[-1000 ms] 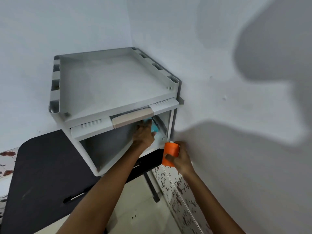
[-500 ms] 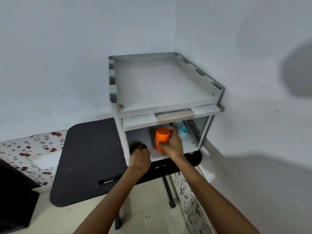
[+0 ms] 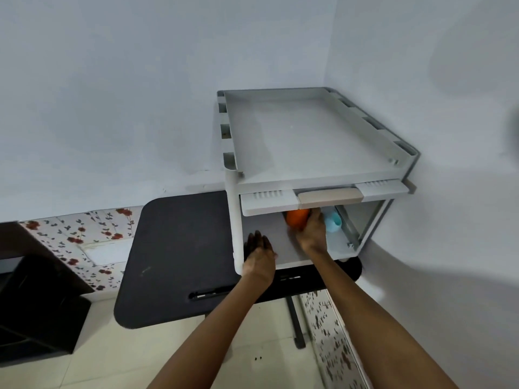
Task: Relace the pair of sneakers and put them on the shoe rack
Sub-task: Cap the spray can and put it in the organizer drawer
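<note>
A grey two-level rack (image 3: 317, 178) stands on a dark table in the room's corner. Its top tray is bare. Inside the lower compartment my right hand (image 3: 313, 231) holds an orange cup (image 3: 297, 219), fingers wrapped round it. A light blue cup (image 3: 332, 223) sits just right of the orange one, deeper in. My left hand (image 3: 259, 252) rests with straight fingers on the front left of the lower shelf, by the rack's post. No sneakers or laces are in view.
The dark table (image 3: 179, 256) with rounded corners stretches left of the rack, on a thin black leg (image 3: 296, 321). Flower-patterned tiling (image 3: 84, 234) runs along the wall base. A dark piece of furniture (image 3: 31, 299) stands at the left edge. White walls close in behind and to the right.
My right hand has carried the orange cup from outside the rack's right front into the lower compartment. My left hand has drawn back from inside to the shelf's front left. The view has swung left.
</note>
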